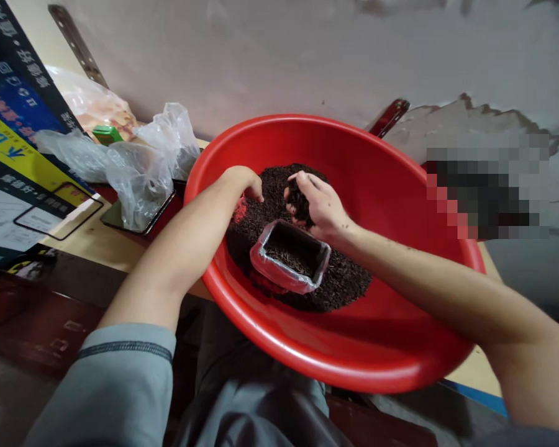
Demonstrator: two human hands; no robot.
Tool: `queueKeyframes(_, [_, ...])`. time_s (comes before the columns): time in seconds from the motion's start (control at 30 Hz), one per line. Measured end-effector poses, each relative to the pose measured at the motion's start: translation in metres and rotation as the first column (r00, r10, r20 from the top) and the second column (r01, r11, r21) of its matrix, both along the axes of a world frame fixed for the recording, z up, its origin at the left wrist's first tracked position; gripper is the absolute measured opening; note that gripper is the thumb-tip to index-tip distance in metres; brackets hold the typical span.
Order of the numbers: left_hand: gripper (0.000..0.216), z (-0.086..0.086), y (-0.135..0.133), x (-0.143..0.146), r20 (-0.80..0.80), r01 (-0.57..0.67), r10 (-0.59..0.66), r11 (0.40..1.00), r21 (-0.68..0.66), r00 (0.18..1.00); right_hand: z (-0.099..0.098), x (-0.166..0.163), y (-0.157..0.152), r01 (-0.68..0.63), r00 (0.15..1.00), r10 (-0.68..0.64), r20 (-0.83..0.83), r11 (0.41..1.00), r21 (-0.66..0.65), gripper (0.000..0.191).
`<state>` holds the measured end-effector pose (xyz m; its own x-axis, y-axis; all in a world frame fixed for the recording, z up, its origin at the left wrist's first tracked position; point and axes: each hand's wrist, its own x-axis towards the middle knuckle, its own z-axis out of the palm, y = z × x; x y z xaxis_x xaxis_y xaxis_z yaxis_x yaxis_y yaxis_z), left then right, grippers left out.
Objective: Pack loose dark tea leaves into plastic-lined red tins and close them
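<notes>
A heap of dark, thin, dry pieces like loose tea leaves (349, 282) lies in a large red basin (400, 180). My right hand (323, 202) is closed around a clump of these pieces, just above the heap. At the heap's left side is my left hand (248, 179), bent at the wrist with fingertips pointing down; most of its fingers are hidden. Below both hands, a small rectangular container lined with clear plastic (323, 261) sits on the heap, with some dark pieces inside. A reddish patch (240, 210) shows beside my left wrist.
Left of the basin, a crumpled clear plastic bag (142, 164) lies over a dark flat phone-like object (156, 214). A small green item (106, 135) and a printed box (23, 143) stand farther left. A wall rises behind.
</notes>
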<state>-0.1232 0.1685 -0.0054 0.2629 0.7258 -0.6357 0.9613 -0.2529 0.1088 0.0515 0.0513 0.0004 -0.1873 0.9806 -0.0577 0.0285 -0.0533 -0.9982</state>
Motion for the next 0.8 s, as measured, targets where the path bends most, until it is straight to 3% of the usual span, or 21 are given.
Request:
queueKeyframes(0.13, [0.083, 0.000, 0.002, -0.002, 0.011, -0.004, 0.004, 0.999, -0.048, 1.000, -0.005, 0.007, -0.039, -0.105, 0.973, 0.035, 0.227, 0.946, 0.307, 0.044])
queueKeyframes(0.27, [0.083, 0.000, 0.001, -0.004, -0.018, 0.034, -0.035, 0.999, -0.038, 0.999, -0.002, 0.016, -0.050, -0.309, 0.898, 0.127, 0.421, 0.863, 0.400, 0.033])
queueKeyframes(0.33, [0.084, 0.001, 0.001, -0.005, -0.010, 0.049, -0.049, 0.998, -0.036, 0.999, 0.002, 0.023, -0.050, -0.459, 0.837, 0.215, 0.503, 0.777, 0.432, 0.026])
queueKeyframes(0.4, [0.086, 0.001, 0.001, -0.005, 0.000, 0.043, -0.043, 0.998, -0.040, 0.999, 0.003, 0.031, -0.050, -0.617, 0.736, 0.257, 0.626, 0.635, 0.465, 0.023])
queueKeyframes(0.47, [0.087, 0.002, 0.001, -0.004, 0.007, 0.028, -0.028, 0.999, -0.046, 1.000, -0.001, 0.039, -0.049, -0.751, 0.597, 0.209, 0.775, 0.485, 0.448, 0.025])
queueKeyframes(0.53, [0.086, 0.003, 0.000, -0.003, -0.006, 0.005, -0.005, 0.999, -0.044, 1.000, -0.008, 0.046, -0.048, -0.829, 0.466, 0.093, 0.880, 0.393, 0.397, 0.029])
queueKeyframes(0.7, [0.086, 0.004, -0.003, 0.001, -0.039, -0.081, 0.078, 0.995, -0.059, 0.996, -0.008, 0.045, -0.051, -0.924, 0.235, -0.125, 0.964, 0.278, 0.261, 0.033])
queueKeyframes(0.8, [0.085, 0.003, -0.002, 0.000, -0.025, -0.070, 0.069, 0.996, -0.058, 0.997, 0.006, 0.039, -0.052, -0.924, 0.207, -0.194, 0.959, 0.284, 0.257, 0.031])
